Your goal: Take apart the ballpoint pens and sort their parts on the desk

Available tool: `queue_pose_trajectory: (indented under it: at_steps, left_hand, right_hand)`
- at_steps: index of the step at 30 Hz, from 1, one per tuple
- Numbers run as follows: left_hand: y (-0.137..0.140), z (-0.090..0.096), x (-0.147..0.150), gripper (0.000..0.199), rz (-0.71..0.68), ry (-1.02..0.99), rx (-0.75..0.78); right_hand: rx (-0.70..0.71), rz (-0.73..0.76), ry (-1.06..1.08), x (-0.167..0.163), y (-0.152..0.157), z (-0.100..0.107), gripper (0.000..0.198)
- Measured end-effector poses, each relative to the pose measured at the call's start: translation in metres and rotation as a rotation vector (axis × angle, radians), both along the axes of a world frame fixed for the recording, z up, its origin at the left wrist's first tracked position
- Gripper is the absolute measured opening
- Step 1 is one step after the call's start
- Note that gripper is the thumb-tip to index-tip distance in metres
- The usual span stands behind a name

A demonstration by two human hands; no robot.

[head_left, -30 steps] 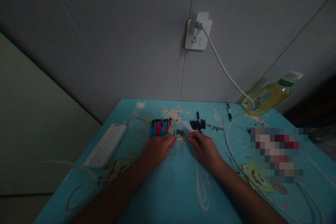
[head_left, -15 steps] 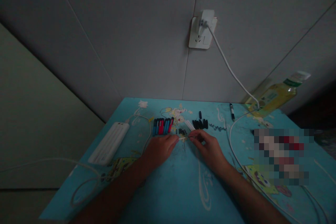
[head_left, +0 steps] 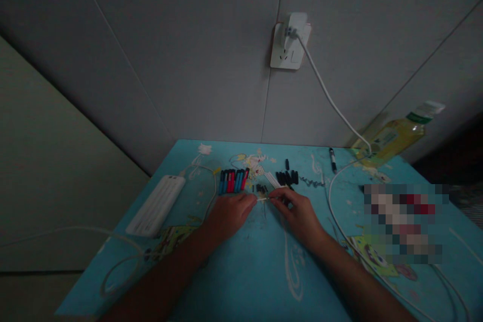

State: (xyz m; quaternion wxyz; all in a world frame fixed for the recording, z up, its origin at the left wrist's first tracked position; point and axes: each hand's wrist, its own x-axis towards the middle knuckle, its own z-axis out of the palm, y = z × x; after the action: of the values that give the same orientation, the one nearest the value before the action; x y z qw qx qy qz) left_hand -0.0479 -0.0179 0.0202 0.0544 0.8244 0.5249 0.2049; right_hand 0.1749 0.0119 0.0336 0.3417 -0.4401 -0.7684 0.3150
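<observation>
Between my two hands runs a thin white pen refill (head_left: 262,199). My left hand (head_left: 234,212) pinches its left end, and the fingertips of my right hand (head_left: 295,210) close on its darker right end. What else the right fingers may hold is too small to make out. Just beyond lie several small dark pen parts (head_left: 260,188). A row of red and blue pen barrels (head_left: 233,181) lies behind my left hand. Behind the right one are several white refills (head_left: 271,179), a cluster of black pen caps (head_left: 287,177) and a line of small springs (head_left: 311,182).
The blue patterned table (head_left: 245,271) meets the wall. On it are a white power strip (head_left: 156,206), a black-and-white pen (head_left: 332,160), a bottle of yellow liquid (head_left: 400,136) and a blurred-out patch at right. A white cable (head_left: 330,196) drops from the wall socket (head_left: 289,58).
My right hand has shifted very slightly left, and a little more of the refill's dark end shows. Otherwise the view has only moved a few pixels.
</observation>
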Motion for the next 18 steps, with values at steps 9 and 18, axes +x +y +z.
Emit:
queue_pose_trajectory:
  at_steps: [9,18]
  left_hand:
    - [0.0019,-0.0036,-0.0009,0.027,0.017,0.006,-0.021]
    - [0.0013,-0.0019,-0.0018,0.027,0.013,0.034,-0.033]
  right_hand:
    - [0.019,-0.013,-0.003,0.0014,0.0012,0.0032,0.012]
    - [0.043,-0.020,-0.015,0.0010,0.0009,0.0023,0.012]
